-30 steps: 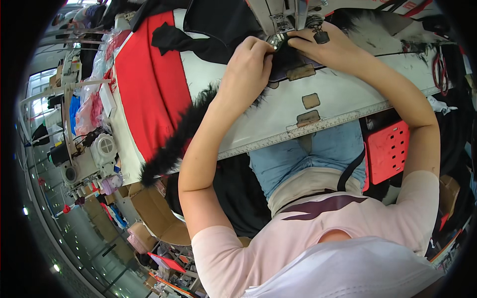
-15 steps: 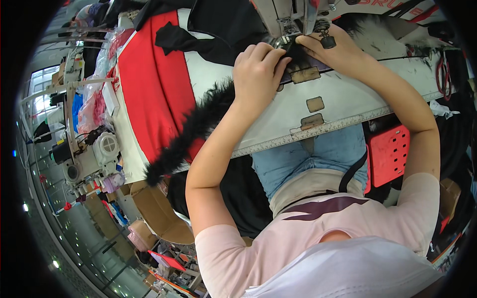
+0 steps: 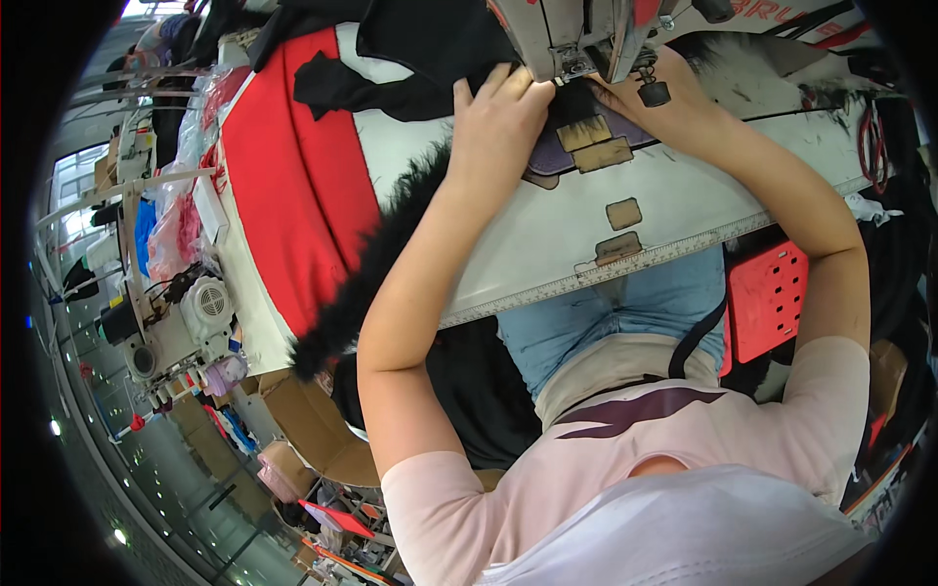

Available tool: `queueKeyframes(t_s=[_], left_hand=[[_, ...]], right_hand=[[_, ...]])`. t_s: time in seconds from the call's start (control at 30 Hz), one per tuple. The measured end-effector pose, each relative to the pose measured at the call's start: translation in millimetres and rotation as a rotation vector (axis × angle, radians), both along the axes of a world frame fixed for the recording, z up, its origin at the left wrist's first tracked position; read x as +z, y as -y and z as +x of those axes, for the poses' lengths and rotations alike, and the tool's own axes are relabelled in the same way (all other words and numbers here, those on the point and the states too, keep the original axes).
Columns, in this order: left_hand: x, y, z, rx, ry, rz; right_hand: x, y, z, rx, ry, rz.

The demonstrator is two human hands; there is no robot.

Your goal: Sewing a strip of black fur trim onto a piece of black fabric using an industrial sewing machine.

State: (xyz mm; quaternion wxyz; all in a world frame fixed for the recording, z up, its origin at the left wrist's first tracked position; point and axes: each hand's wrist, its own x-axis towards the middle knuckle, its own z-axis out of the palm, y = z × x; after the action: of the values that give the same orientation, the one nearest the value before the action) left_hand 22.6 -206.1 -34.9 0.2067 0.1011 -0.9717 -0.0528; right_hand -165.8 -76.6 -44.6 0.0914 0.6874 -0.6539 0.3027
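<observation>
Red perforated plastic seat [image 3: 772,301] at right, with cardboard box [image 3: 318,420], white vented motor [image 3: 208,301] and plastic bags [image 3: 179,234] at left.

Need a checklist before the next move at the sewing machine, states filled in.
1. Left hand at the black fabric: ok; it appears to rest on its edge.
2. Right hand beside the sewing machine head: ok, though partly hidden.
3. Right hand's grip: cannot tell; what it pinches is hidden.
4. Needle clearance: cannot tell; needle not discernible.
5. Black fur trim free of the left forearm: not ok; the forearm partly overlaps it in this view.
6. Red fabric apart from the machine head: ok; off to the left.
</observation>
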Motion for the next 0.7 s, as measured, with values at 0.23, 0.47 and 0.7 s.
queueKeyframes(t_s=[0.23,0.47,0.7], left_hand=[[-3,8,-6,-0.078,-0.136,-0.073],[-2,1,-6,-0.02,-0.19,-0.229],[-2,3,-7,-0.024,-0.211,-0.237]], right_hand=[[-2,-2,-5,-0.02,-0.095,-0.007],[6,-5,-6,0.004,-0.25,0.072],[14,-2,1,0.007,0.165,0.042]])
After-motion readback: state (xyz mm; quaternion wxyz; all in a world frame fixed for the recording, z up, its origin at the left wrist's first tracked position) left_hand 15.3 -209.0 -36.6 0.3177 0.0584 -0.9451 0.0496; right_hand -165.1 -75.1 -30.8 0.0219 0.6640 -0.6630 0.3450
